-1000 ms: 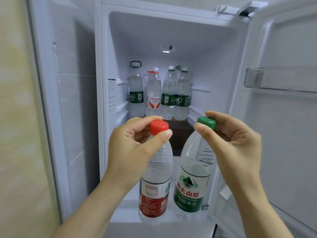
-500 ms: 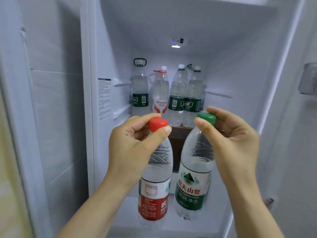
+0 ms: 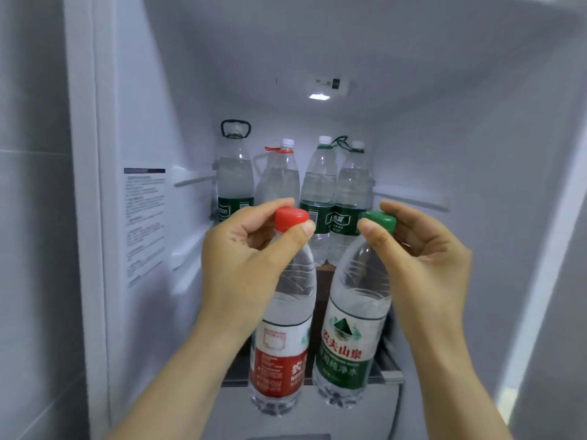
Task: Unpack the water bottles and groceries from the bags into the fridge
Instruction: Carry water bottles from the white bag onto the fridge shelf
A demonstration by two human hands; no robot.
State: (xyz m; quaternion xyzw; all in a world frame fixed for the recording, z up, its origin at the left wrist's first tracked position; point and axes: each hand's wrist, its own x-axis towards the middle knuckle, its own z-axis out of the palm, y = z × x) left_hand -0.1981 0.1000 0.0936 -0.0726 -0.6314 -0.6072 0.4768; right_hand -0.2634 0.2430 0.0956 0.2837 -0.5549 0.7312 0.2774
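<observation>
Fingers point(image 3: 300, 238) pinch red cap point(image 3: 290, 217), green cap point(image 3: 381, 221), seemingly clear of walls point(image 3: 152, 122).

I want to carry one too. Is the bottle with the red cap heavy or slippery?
Probably heavy for its size: the red-cap bottle looks nearly full. It may swing or slip, since the left hand pinches only its cap.
</observation>
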